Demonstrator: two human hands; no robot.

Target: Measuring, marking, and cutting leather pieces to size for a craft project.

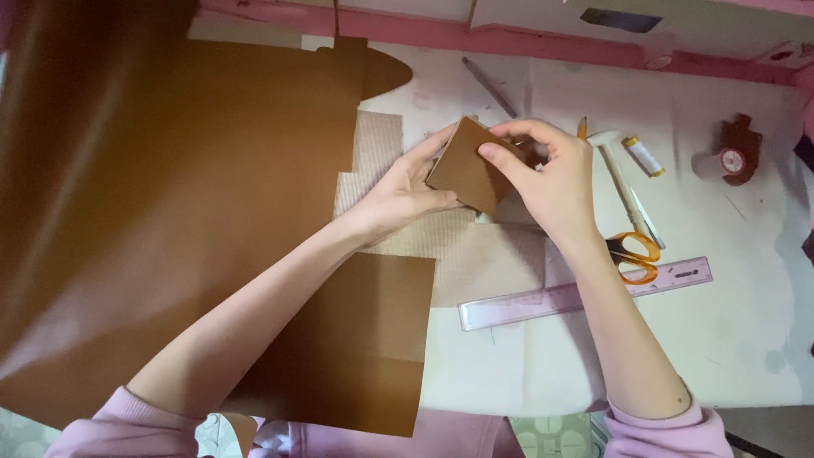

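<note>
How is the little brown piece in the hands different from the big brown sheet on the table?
The small brown piece is tiny and held up off the table between the left hand and right hand; the large brown sheet lies flat and covers much of the table. The piece has short straight edges; the sheet curves at its top. Both are the same brown, smooth material.

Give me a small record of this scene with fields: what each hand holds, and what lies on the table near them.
left hand: holds small brown leather piece from the left
right hand: pinches same piece from the right
under hands: beige fabric
left of table: large brown leather sheet
right of hands: orange-handled scissors, clear ruler, small hammer, thread spool
</note>
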